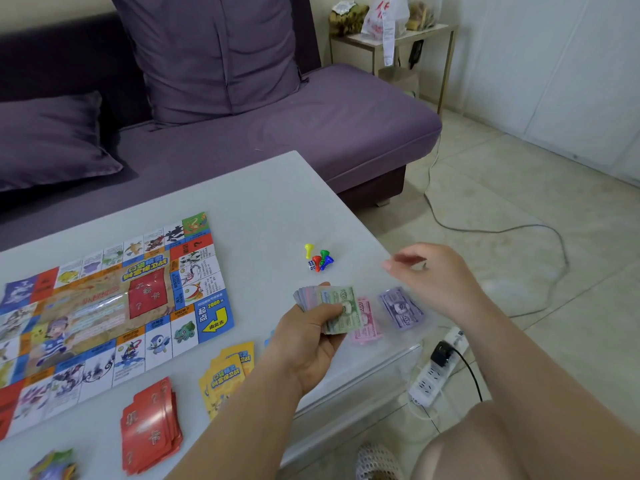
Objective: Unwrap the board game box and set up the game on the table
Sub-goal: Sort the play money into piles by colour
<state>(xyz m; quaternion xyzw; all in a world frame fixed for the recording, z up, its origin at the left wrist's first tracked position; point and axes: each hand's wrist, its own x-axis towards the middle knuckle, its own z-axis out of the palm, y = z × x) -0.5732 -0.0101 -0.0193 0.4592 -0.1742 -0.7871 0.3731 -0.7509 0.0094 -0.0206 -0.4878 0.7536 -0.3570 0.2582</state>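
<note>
Board [104, 317], red cards [150, 427] and pawns [318, 258] are laid out — done. Sorting appears unfinished: a banknote stack [337, 306] is clamped in the left grip [308, 337]; the right grip [429, 275] beside it is apart, empty.

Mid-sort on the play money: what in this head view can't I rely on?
Head view:
1. Right hand: motion-blurred, grip unclear.
2. Fanned stack of paper play money: thumb of the left hand and top green note cover the rest.
3. Colourful paper game board: cut by left edge.
4. Small white die: face too small to read.
</note>
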